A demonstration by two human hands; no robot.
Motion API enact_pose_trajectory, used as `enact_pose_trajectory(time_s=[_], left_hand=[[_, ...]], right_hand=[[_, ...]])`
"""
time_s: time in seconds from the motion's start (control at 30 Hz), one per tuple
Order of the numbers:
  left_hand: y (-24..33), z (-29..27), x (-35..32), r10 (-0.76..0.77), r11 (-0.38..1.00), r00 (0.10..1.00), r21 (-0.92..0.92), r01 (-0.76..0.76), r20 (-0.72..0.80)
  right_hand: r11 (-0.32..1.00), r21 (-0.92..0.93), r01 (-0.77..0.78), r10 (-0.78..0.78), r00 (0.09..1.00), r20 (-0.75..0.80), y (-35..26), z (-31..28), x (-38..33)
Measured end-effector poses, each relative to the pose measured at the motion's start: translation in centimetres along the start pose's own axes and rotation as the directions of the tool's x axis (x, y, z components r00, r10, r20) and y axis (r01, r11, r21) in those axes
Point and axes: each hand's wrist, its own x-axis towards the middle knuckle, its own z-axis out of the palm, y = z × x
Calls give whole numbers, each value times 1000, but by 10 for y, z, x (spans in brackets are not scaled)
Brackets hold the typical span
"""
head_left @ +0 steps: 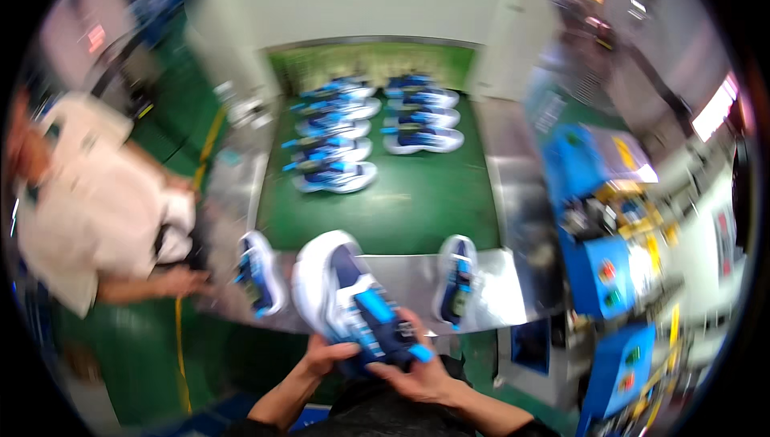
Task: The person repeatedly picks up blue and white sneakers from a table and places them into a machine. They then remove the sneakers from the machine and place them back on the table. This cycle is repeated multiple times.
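Observation:
Between both hands I hold a navy sneaker (346, 276) with a thick white sole and bright blue tabs, its toe pointing away from me. My left hand (325, 357) grips its left side, thumb lying across the upper. Around the heel end closes my right hand (421, 369), thumb below and fingers along the right side. On the metal ledge lie two more sneakers, a left one (261, 274) and a right one (455, 280), neither touched by my hands. The picture is somewhat blurred by motion.
Beyond the ledge, a green conveyor belt (401, 204) carries two columns of similar sneakers (337, 176) into a white machine housing (369, 4). A co-worker (96, 196) stands at the left, a hand near the metal table edge. Blue machine boxes (597, 276) line the right.

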Motion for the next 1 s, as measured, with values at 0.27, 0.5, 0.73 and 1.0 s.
enact_pose_trajectory(time_s=[0.27, 0.5, 0.73, 1.0], left_hand=[[-56, 79, 31, -42, 992, 987, 128, 22, 152], [-144, 198, 53, -212, 967, 959, 180, 179, 186], [-174, 314, 214, 93, 873, 884, 389, -294, 459], [-301, 534, 547, -162, 74, 692, 708, -703, 704]], right_hand=[[992, 118, 51, -23, 975, -223, 2, -56, -86], [967, 252, -50, 199, 766, -612, 4, -135, -189], [965, 257, 60, 192, 509, -839, 4, -216, -242], [922, 347, -171, 386, 403, -830, -24, -296, -189]])
